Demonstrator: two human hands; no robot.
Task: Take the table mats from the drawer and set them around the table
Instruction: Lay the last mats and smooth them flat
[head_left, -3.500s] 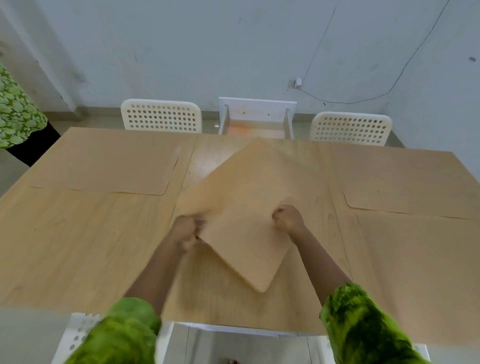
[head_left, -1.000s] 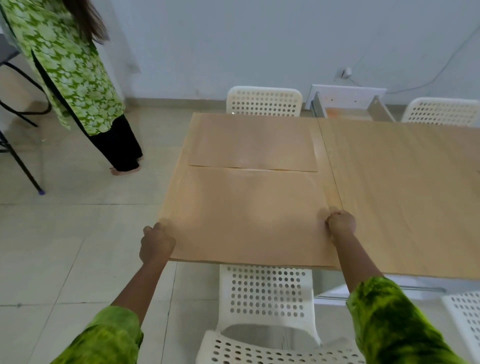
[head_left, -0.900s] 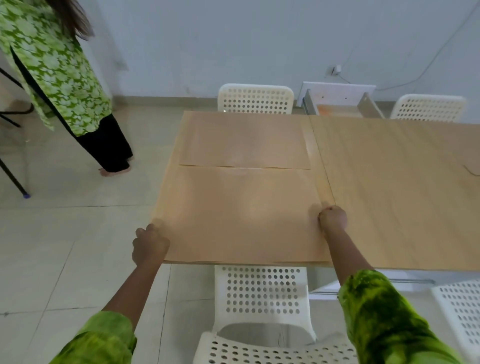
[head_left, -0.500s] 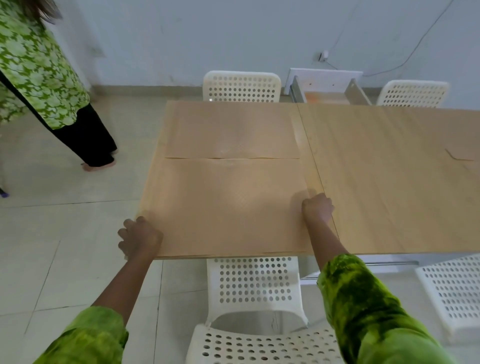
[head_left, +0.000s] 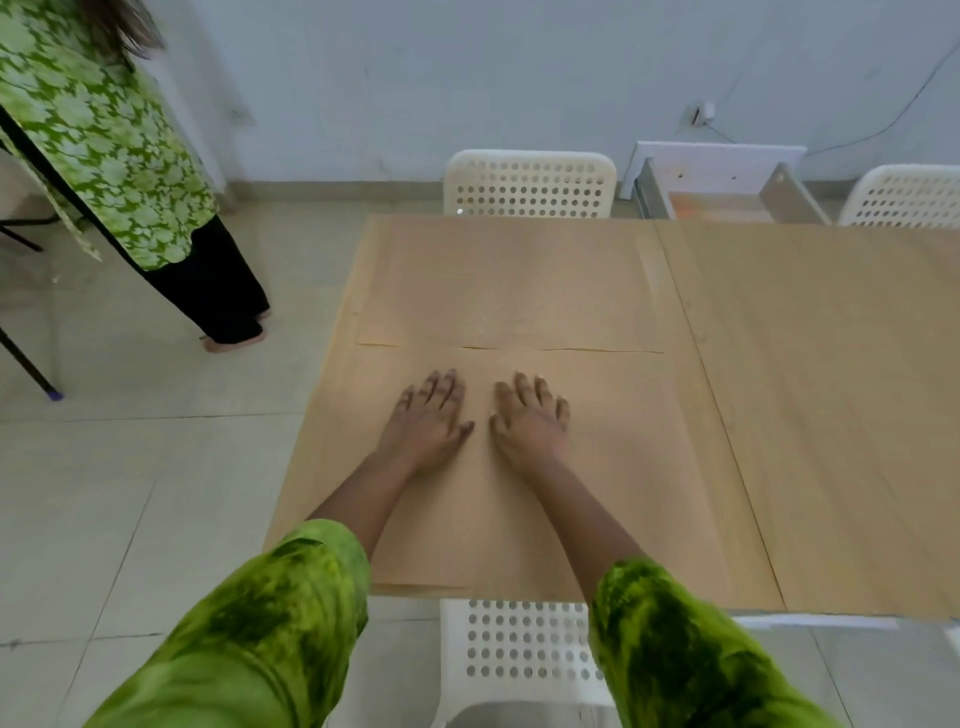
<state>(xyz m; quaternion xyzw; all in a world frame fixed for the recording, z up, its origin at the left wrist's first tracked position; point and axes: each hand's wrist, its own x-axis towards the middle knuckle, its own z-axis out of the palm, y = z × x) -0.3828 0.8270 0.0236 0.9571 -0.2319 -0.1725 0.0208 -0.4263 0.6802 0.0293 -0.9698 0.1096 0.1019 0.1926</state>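
A tan table mat (head_left: 623, 467) lies flat on the near left end of the wooden table (head_left: 831, 389). My left hand (head_left: 428, 418) and my right hand (head_left: 530, 421) rest palm down on it, side by side, fingers spread, holding nothing. A second mat (head_left: 509, 286) lies just beyond, its near edge touching the first mat's far edge. The white drawer (head_left: 722, 187) stands open past the table's far side; its inside looks orange-brown.
White perforated chairs stand at the far side (head_left: 530, 182), the far right (head_left: 904, 197) and right below me (head_left: 519, 654). A person in a green patterned dress (head_left: 104, 145) stands on the tiled floor at the left, by black stand legs (head_left: 26, 358).
Both hands let go of the mat's left and right edges and moved to its middle, now flat and open. Earlier I carried this mat from the table's centre to the left end.
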